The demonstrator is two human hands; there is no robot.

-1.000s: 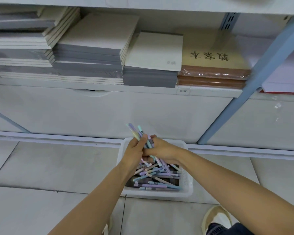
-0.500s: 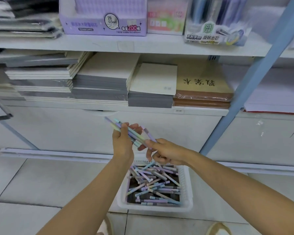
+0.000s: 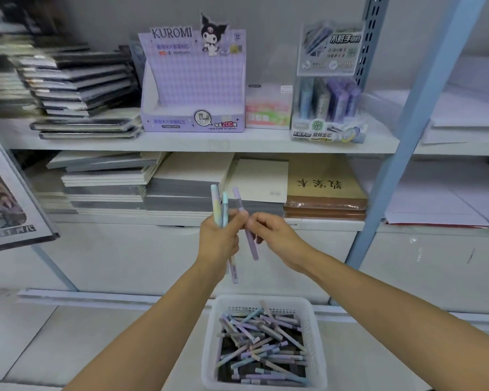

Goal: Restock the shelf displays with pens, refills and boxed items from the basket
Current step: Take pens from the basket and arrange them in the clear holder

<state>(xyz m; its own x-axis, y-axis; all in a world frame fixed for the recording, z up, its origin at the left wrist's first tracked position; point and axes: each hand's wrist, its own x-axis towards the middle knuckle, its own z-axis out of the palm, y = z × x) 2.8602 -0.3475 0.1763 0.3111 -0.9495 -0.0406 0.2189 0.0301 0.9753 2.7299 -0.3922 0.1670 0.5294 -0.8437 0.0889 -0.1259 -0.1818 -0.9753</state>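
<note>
Left hand point(image 3: 219, 239) grips upright pens point(image 3: 217, 206) — right hand point(image 3: 278, 235) pinches a purple pen point(image 3: 251, 244), leaning nearly vertical.

Lilac gingham cardboard display box point(image 3: 192, 80). White perforated plastic basket point(image 3: 208, 348); slim pastel pens point(image 3: 261, 342) lilac, teal, pink. Blue metal shelf upright point(image 3: 407, 153). Tan paper notebook point(image 3: 319, 176), black characters.

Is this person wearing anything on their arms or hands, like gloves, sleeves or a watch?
Nothing that shows. The left forearm and right forearm are bare up to the picture's edge, with no sleeve in view. The left hand and right hand have no gloves, and no watch, bracelet or ring is visible on the sides that face the camera.
</note>
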